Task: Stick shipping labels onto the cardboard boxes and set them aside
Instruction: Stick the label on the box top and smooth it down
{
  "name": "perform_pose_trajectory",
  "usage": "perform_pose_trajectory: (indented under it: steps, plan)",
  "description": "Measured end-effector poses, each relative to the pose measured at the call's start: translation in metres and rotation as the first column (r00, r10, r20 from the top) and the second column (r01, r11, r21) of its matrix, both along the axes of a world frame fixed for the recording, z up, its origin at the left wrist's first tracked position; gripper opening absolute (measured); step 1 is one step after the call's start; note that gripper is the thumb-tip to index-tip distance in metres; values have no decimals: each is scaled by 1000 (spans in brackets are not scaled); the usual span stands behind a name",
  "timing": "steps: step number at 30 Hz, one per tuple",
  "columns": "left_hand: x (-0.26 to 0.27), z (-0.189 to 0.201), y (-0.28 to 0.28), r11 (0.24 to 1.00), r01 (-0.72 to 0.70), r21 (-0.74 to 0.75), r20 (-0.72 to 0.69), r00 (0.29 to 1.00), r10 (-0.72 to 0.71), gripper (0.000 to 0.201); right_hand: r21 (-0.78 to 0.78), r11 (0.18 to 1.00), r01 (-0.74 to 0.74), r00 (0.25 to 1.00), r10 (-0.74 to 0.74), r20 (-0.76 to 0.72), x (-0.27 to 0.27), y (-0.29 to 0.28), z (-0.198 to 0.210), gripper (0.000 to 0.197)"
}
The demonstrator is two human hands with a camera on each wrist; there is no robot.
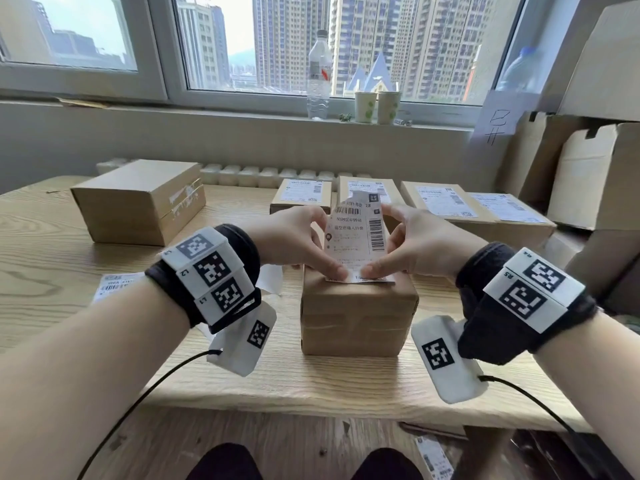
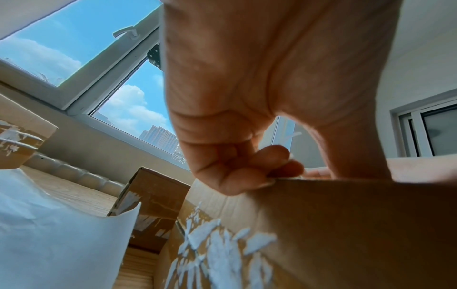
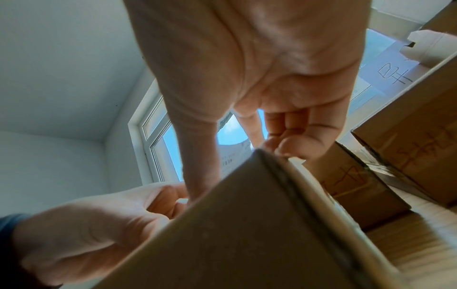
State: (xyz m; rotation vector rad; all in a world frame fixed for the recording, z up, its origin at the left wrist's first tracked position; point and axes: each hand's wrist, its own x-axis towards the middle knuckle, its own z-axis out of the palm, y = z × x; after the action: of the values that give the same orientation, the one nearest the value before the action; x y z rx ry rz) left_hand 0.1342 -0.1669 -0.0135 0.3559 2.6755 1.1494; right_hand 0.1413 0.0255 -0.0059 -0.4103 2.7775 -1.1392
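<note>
A small brown cardboard box (image 1: 358, 317) stands at the middle of the wooden table (image 1: 69, 265). A white shipping label (image 1: 356, 233) with barcodes rises upright from the box's top, its lower edge lying on the near part of the lid. My left hand (image 1: 327, 245) and right hand (image 1: 389, 242) hold it from either side, thumbs pressing the lower edge down, fingers at the upper sides. In the left wrist view my left hand (image 2: 247, 172) curls over the box edge (image 2: 321, 224). The right wrist view has my right hand (image 3: 272, 140) above the box (image 3: 247, 224).
Several labelled boxes (image 1: 446, 206) lie in a row at the table's back. A bigger unlabelled box (image 1: 138, 199) sits back left. Loose labels (image 1: 114, 285) and backing paper (image 1: 270, 278) lie at the left. Tall cartons (image 1: 588, 174) stack at the right. A bottle (image 1: 318, 74) stands on the sill.
</note>
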Motion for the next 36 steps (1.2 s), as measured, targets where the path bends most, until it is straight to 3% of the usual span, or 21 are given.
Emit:
perform_pose_trajectory:
  steps: [9, 21, 26, 33, 36]
  plan:
    - [2, 2, 3, 999, 25, -43, -11, 1000, -26, 121, 89, 995, -47, 998, 42, 55, -2, 2, 0, 116]
    - [3, 5, 5, 998, 27, -60, 20, 999, -26, 122, 122, 991, -54, 995, 44, 86, -5, 0, 0, 122]
    - [0, 4, 0, 998, 42, -46, 41, 998, -41, 119, 89, 992, -88, 983, 73, 167, -8, 5, 4, 112]
    - [3, 3, 4, 984, 2, -179, -59, 998, -13, 119, 143, 986, -87, 987, 65, 150, -11, 4, 1, 126]
    - [2, 3, 7, 984, 19, -177, -40, 999, -27, 118, 171, 981, -92, 988, 69, 138, -12, 3, 1, 126]
